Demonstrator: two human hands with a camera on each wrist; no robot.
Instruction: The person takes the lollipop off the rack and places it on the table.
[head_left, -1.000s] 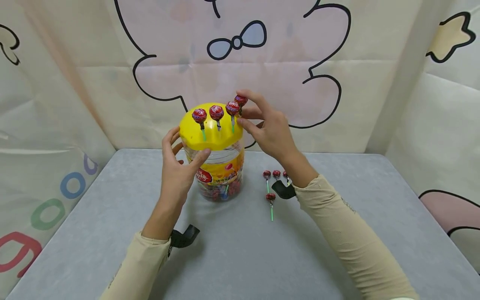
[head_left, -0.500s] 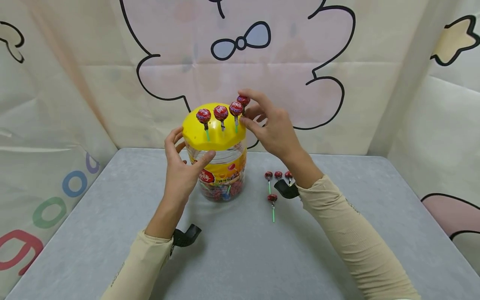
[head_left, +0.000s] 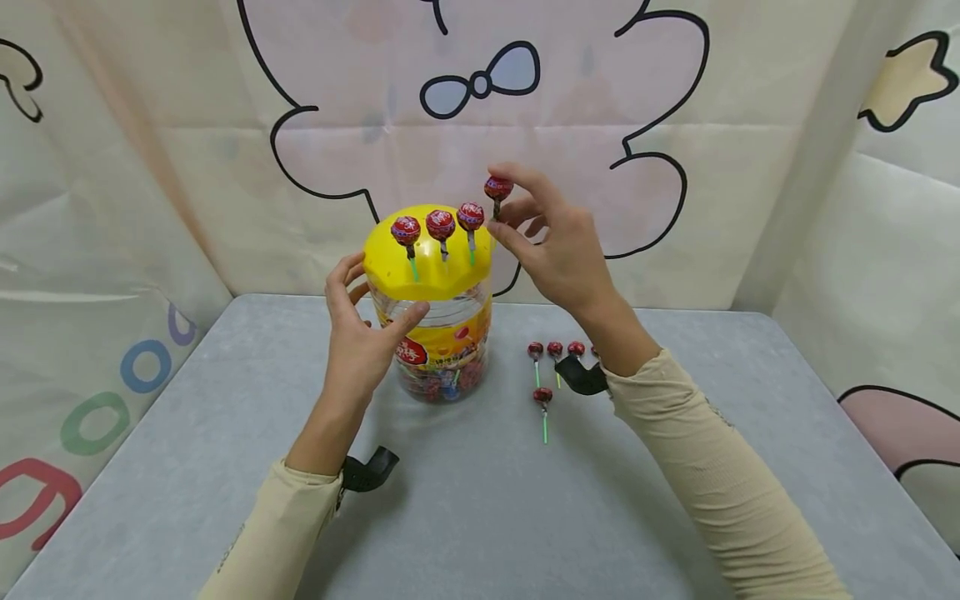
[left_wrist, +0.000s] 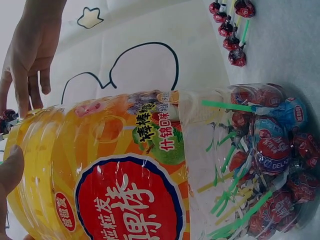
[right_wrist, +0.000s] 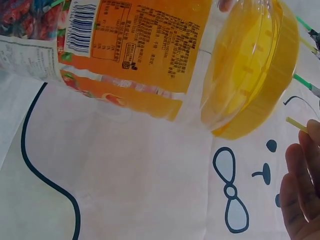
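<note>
A clear plastic candy jar (head_left: 450, 337) with a yellow lid (head_left: 427, 279) stands on the table, wrapped lollipops visible in its bottom. My left hand (head_left: 358, 333) grips it near the lid, thumb at the front and fingers round the left side. Three red-wrapped lollipops stand upright in the lid, one of them a lollipop (head_left: 441, 223) in the middle. Beside the lid's right edge, my right hand (head_left: 558, 242) pinches another lollipop (head_left: 498, 188) between finger and thumb. In the right wrist view its yellow stick (right_wrist: 296, 124) ends free of the lid.
Several lollipops lie in a row right of the jar, partly hidden by the right wrist's black mount (head_left: 581, 377). A single lollipop (head_left: 543, 397) lies in front of them. A cartoon-printed cloth (head_left: 480, 150) hangs behind the grey table (head_left: 480, 500).
My right hand has moved up and right with its lollipop, whose stick now shows clear of the lid. My left hand has stayed on the jar.
</note>
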